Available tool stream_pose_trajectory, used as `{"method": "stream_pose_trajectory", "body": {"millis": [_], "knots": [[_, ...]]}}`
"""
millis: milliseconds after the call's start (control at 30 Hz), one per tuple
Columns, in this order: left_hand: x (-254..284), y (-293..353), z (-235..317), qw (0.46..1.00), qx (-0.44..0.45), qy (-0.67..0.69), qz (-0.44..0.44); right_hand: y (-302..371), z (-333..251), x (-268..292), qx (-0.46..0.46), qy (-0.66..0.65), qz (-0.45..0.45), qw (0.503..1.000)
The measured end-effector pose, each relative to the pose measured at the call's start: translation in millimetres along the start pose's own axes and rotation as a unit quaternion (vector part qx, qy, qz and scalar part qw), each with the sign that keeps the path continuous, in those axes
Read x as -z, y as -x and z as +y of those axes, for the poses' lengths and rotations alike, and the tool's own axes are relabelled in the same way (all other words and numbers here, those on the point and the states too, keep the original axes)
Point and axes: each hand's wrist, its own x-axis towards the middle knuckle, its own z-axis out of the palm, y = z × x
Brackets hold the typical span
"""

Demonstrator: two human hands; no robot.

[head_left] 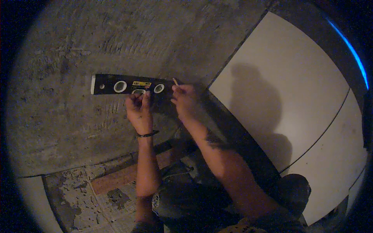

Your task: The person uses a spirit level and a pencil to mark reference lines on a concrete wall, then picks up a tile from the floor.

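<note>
A black spirit level (108, 84) with pale-rimmed vials and a yellow label lies lengthwise against the rough grey cement wall (97, 42). My left hand (140, 112) grips it from below at the middle vial, thumb and fingers closed on its lower edge. Close to the level's right end, my right hand (184, 103) pinches a thin light-coloured stick, which looks like a pencil (175, 81). Its upper end points up and left beside the level. The level's right end is partly hidden by that hand and shadow.
Large pale tiles (287, 77) cover the surface on the right, with my shadow on them. A reddish-brown strip (116, 180) lies at the wall's foot, on a floor (83, 194) spotted with mortar. My knee (295, 190) is at the lower right.
</note>
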Motion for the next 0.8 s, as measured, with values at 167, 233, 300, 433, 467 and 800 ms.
{"method": "stream_pose_trajectory", "body": {"millis": [167, 233, 300, 433, 467, 800], "knots": [[1, 0, -3, 0.999, 0.011, 0.037, 0.000, -1, 1, 0, -0.013, 0.021, -0.012, 1.000], [-2, 0, -2, 0.999, 0.003, 0.046, 0.004, -3, 1, 2, -0.010, 0.031, -0.011, 0.999], [-2, 0, -3, 0.999, 0.006, 0.041, 0.004, -4, 2, 2, -0.007, 0.033, -0.007, 0.999], [-3, -1, -6, 1.000, -0.015, 0.017, 0.002, -5, 0, 2, -0.034, 0.004, -0.013, 0.999], [-3, -1, -7, 1.000, -0.015, 0.018, 0.002, -6, -2, 2, -0.035, 0.008, -0.009, 0.999], [0, -2, -12, 0.999, -0.016, 0.028, 0.012, -1, -3, 2, -0.041, -0.003, -0.026, 0.999]]}}
